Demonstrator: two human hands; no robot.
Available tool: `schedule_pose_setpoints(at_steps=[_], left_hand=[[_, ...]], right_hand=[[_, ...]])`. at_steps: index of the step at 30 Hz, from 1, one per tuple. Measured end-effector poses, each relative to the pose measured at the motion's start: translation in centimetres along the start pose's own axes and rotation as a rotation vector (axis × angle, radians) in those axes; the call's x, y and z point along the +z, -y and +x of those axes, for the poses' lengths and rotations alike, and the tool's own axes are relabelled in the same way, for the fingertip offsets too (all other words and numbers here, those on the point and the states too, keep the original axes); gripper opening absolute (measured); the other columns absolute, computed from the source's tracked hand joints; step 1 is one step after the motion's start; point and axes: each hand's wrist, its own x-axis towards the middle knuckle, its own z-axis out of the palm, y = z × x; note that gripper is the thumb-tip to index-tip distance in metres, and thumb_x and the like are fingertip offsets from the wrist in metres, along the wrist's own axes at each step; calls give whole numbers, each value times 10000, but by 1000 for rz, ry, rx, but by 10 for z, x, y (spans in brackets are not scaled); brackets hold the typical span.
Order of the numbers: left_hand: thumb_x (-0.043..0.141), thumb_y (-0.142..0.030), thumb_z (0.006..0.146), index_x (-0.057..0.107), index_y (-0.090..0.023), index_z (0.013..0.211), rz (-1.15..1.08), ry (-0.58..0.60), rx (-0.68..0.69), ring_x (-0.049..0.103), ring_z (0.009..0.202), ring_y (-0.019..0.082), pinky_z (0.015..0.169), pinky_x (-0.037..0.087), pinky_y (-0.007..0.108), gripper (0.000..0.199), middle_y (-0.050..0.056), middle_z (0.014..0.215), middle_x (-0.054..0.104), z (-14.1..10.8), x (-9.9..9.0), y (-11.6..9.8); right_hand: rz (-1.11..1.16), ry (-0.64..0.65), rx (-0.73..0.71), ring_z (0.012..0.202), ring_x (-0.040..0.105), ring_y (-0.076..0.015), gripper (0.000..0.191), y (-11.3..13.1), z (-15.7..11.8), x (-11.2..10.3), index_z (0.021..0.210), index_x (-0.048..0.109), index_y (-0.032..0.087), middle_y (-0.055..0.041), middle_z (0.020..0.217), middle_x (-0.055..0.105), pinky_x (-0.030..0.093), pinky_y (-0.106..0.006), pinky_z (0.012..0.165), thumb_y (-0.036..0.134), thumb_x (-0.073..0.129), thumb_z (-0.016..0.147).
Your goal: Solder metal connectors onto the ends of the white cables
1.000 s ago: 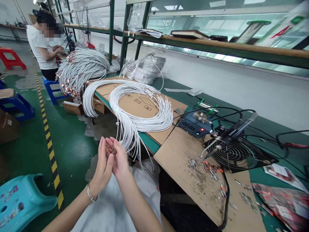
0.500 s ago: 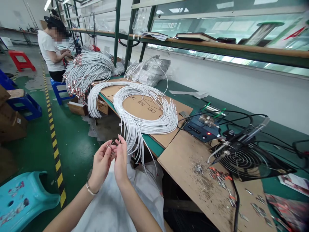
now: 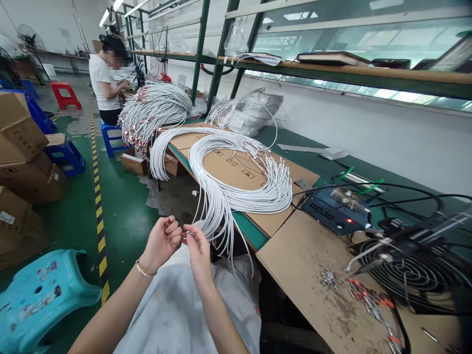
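Both hands have drawn apart since the earlier pictures, where the palms were cupped together around small metal pieces. Now the left hand (image 3: 162,241) is curled into a loose fist, its grip pressed together, likely on those pieces, though they are hidden inside it. The right hand (image 3: 197,246) pinches the tip of one white cable (image 3: 190,232) between thumb and forefinger, just beside the left knuckles. That cable belongs to the cable bundle (image 3: 236,191), which loops across cardboard on the counter (image 3: 324,167) and hangs off its edge over the person's white-covered lap.

To do this well, I judge that the right hand should hold the cable close to its end so the tip stays stiff, and the left should feed out one piece at a time. Keeping both hands over the lap would catch anything dropped. A soldering station (image 3: 337,214) sits further right, well apart from the hands.
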Motion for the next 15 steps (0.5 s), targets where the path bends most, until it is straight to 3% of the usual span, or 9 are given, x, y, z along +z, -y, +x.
schedule_pose_setpoints(at_steps=[2, 4, 7, 10, 12, 15], left_hand=[[330, -72, 887, 508, -125, 830, -7, -15, 19, 288, 386, 48, 358, 247, 169, 194, -73, 503, 260, 4, -2, -1], [335, -7, 859, 509, -105, 1018, -1, -22, 39, 379, 426, 44, 387, 311, 154, 255, -56, 553, 394, 7, -4, -1], [357, 66, 819, 452, -75, 1148, 32, -32, 62, 550, 583, 54, 502, 446, 157, 370, 54, 842, 608, 9, -6, -1], [401, 81, 811, 423, -66, 1206, 69, -26, 86, 638, 871, 120, 741, 531, 210, 422, 139, 1135, 593, 8, -6, 0], [439, 73, 807, 401, -87, 1248, 93, -1, 93, 599, 1057, 176, 871, 515, 255, 471, 149, 1244, 545, 6, -7, 2], [503, 36, 802, 345, -125, 1308, 122, 42, 90, 527, 1177, 228, 947, 482, 299, 553, 152, 1347, 468, 3, -9, 5]], right_hand=[[-61, 18, -48, 859, 615, -188, 267, -1, -2, -1, 1003, 576, 149, -104, 988, 629, 514, -333, 777, 348, 509, 838], [-133, 33, -104, 859, 604, -176, 265, 0, -4, -2, 1057, 567, 160, -98, 1014, 617, 508, -322, 772, 322, 512, 854], [-253, 46, -197, 905, 575, -179, 296, 4, -5, -5, 1136, 561, 195, -91, 1086, 577, 489, -333, 796, 282, 542, 854], [-355, 52, -282, 1046, 522, -215, 301, 7, -1, -10, 1134, 611, 231, -94, 1167, 535, 445, -378, 887, 257, 566, 837], [-403, 62, -318, 1102, 491, -234, 300, 8, 3, -14, 1113, 649, 256, -93, 1202, 524, 411, -403, 938, 250, 591, 819], [-510, 101, -368, 1107, 483, -248, 318, 9, 10, -20, 1110, 664, 302, -86, 1239, 519, 410, -418, 930, 258, 638, 796]])
